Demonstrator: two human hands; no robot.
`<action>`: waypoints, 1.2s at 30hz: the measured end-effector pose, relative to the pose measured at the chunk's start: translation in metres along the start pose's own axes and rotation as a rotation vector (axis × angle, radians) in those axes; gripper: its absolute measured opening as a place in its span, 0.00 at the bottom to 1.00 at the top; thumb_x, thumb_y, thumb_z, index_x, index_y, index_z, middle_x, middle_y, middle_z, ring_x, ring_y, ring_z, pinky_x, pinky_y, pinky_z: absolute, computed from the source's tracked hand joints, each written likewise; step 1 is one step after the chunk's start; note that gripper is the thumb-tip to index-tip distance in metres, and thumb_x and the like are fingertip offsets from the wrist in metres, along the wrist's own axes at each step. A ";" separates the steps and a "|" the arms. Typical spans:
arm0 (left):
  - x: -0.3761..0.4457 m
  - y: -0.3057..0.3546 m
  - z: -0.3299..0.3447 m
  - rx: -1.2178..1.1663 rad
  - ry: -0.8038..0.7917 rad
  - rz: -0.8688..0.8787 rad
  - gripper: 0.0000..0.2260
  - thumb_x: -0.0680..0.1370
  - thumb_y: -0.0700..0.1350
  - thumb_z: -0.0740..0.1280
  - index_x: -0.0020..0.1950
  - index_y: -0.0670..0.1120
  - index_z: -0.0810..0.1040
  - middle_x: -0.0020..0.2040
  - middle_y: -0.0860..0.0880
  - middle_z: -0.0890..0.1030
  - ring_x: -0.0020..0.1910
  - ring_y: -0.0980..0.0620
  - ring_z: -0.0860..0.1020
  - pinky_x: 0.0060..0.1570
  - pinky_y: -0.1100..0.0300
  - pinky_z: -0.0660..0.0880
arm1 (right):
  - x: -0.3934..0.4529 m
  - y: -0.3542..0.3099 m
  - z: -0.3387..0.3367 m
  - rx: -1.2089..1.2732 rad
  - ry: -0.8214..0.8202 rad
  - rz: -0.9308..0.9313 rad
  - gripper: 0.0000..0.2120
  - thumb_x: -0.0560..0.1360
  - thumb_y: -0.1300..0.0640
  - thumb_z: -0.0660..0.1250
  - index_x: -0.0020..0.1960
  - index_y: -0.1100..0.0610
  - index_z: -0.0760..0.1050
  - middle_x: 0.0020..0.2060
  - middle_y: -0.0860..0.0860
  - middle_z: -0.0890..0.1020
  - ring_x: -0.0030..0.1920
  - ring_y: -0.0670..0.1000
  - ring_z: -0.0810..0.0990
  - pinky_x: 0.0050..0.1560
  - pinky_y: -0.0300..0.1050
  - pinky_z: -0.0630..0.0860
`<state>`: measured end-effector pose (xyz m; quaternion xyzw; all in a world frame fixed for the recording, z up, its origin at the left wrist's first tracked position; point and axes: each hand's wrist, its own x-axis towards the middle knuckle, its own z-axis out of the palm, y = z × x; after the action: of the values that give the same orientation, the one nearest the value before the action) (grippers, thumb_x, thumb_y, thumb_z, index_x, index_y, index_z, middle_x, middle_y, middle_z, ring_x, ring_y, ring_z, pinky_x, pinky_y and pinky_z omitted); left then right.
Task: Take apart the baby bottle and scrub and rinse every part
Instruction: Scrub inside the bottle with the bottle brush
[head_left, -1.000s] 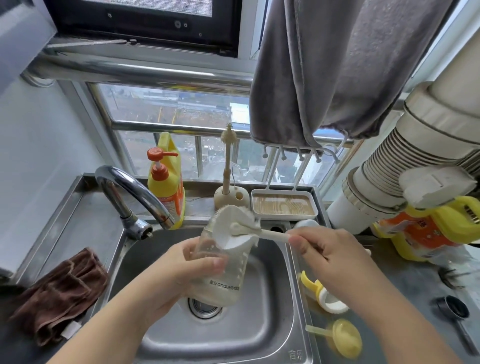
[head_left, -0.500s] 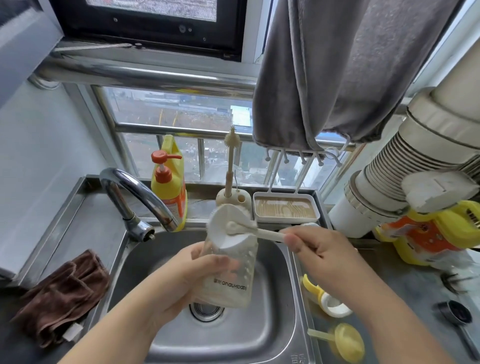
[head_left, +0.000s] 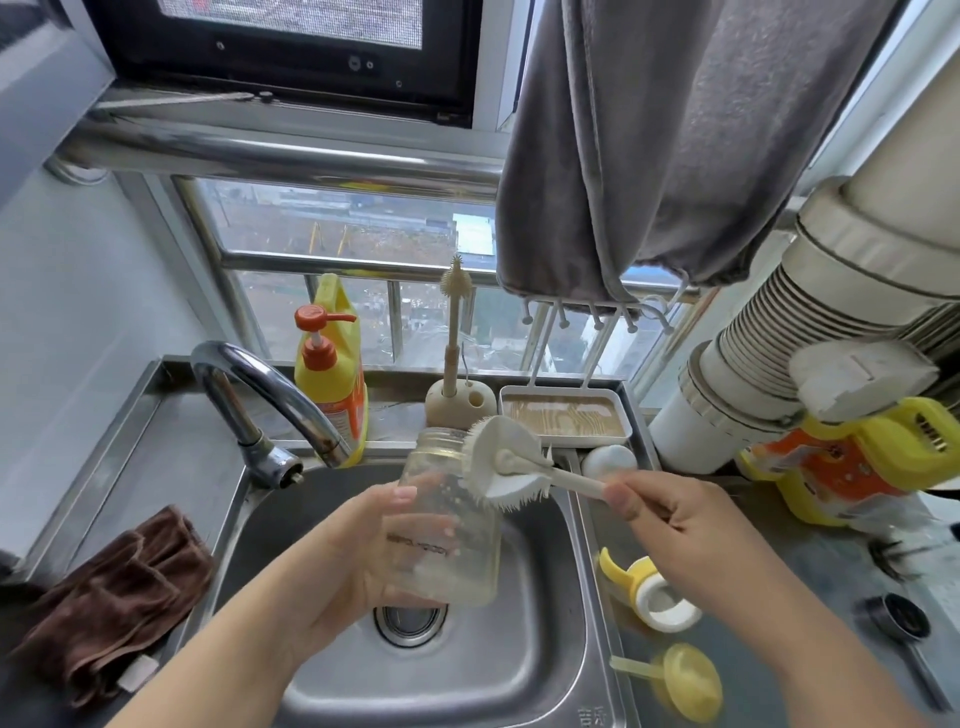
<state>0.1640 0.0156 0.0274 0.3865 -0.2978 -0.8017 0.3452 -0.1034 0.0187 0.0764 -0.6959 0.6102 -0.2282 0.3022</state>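
Clear plastic baby bottle body (head_left: 447, 525) sits gripped in the left hand (head_left: 343, 561) over the steel sink (head_left: 519, 649); the right hand (head_left: 685, 535) pinches the bottle brush (head_left: 506, 465) beside its mouth. Behind stand faucet (head_left: 260, 395) and dish soap bottle (head_left: 330, 369).

Steel counter (head_left: 717, 691) bears brown cloth (head_left: 111, 592), yellow lid (head_left: 685, 680).

sink basin (head_left: 524, 670) open below bottle (head_left: 447, 525), faucet spout (head_left: 270, 395) crowds left rear, brush head (head_left: 501, 462) blocks bottle mouth (right side), collar (head_left: 652, 597) clutters right counter
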 end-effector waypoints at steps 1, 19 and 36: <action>0.000 0.000 0.003 0.026 0.026 0.009 0.29 0.58 0.53 0.73 0.58 0.50 0.80 0.52 0.42 0.83 0.48 0.42 0.82 0.46 0.43 0.79 | 0.000 -0.001 0.001 -0.021 -0.001 -0.001 0.15 0.70 0.36 0.55 0.40 0.41 0.78 0.24 0.44 0.71 0.26 0.43 0.68 0.28 0.37 0.60; -0.005 0.010 0.005 0.142 -0.060 0.112 0.33 0.56 0.48 0.78 0.60 0.46 0.78 0.56 0.38 0.81 0.54 0.39 0.80 0.50 0.48 0.79 | 0.014 -0.019 -0.001 -0.054 0.005 -0.071 0.19 0.74 0.41 0.57 0.45 0.54 0.80 0.26 0.43 0.71 0.28 0.42 0.68 0.30 0.34 0.63; 0.006 -0.002 0.010 -0.042 -0.052 0.099 0.24 0.58 0.51 0.73 0.53 0.51 0.83 0.56 0.43 0.82 0.53 0.44 0.82 0.42 0.48 0.81 | 0.001 -0.010 0.008 -0.043 0.037 -0.075 0.11 0.73 0.41 0.56 0.36 0.36 0.75 0.23 0.43 0.70 0.27 0.43 0.69 0.28 0.35 0.63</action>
<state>0.1524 0.0137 0.0285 0.3430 -0.3086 -0.7995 0.3847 -0.0908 0.0197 0.0778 -0.7202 0.5939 -0.2393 0.2672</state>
